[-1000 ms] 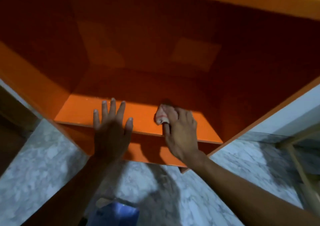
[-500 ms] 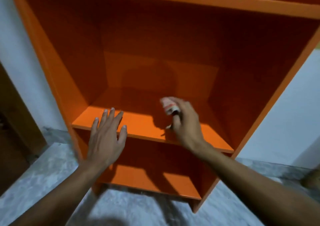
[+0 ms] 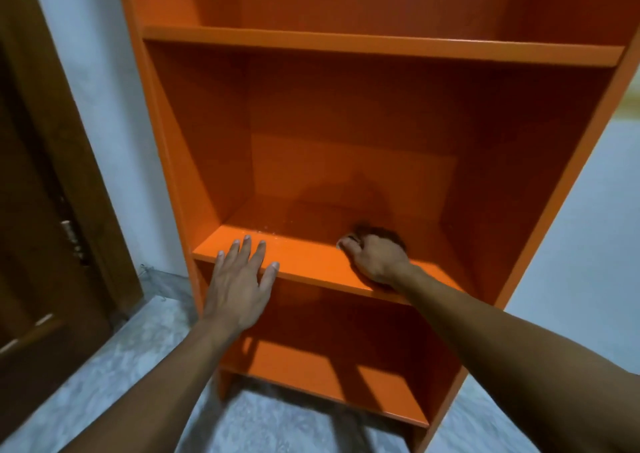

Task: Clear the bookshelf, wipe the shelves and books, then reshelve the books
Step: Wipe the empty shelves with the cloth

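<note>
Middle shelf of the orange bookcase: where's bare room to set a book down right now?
On the orange middle shelf, bare board lies between the flat left hand and the right hand clutching a cloth, plus the back-left corner. The front right is crowded. The bottom shelf is bare.

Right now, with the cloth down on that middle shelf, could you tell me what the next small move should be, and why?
Probably sweep the cloth leftward along the middle shelf: pale specks show there, near the left hand, which rests flat on the front edge. The right hand grips the cloth right of centre.
</note>
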